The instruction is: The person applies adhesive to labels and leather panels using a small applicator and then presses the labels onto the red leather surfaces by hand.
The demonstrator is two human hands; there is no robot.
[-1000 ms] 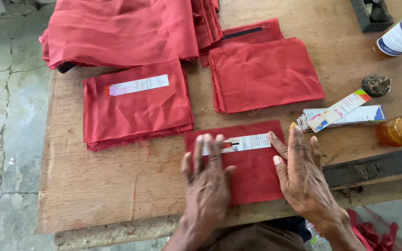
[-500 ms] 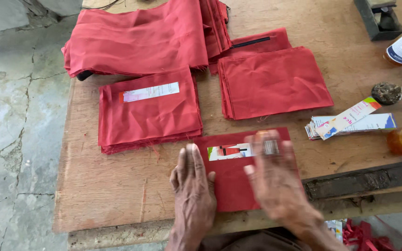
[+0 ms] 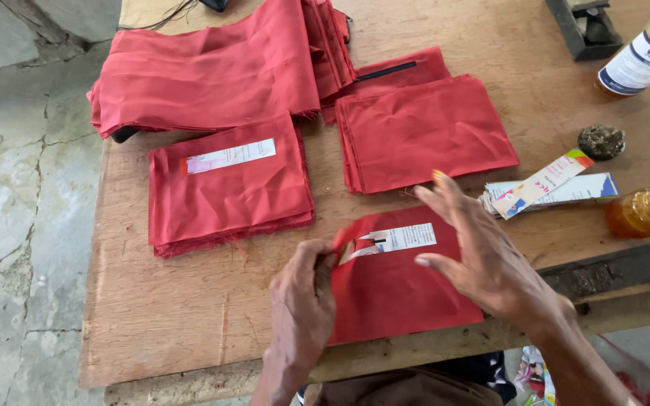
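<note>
Head view. Since half a second earlier: right hand (image 3: 483,259) lifted off the cloth, no longer pressing the label; left hand (image 3: 304,299) shifted from lying flat to pinching the cloth's left edge.

Left hand: fingers curled, gripping the upper left corner of the folded red fabric piece (image 3: 400,289), that corner raised slightly off the board. Right hand: open, fingers spread, hovering just above the fabric piece's right half; whether touching, cannot tell. Fabric piece: near the front edge of the bare wooden workbench (image 3: 174,316), bearing a white paper label strip (image 3: 396,239) across its upper part.

Behind, to the left: squared stack of red fabric pieces (image 3: 227,188) with a white label on top. Behind, to the right: second stack of red fabric, unlabelled (image 3: 423,131). Further back: large heap of folded red cloth (image 3: 205,68). Right of the hands: bundle of loose printed label strips (image 3: 547,189), amber glass jar (image 3: 647,210), small dark round lump (image 3: 601,141), white-labelled bottle (image 3: 645,60). Left of the bench: cracked grey concrete floor (image 3: 16,210).
</note>
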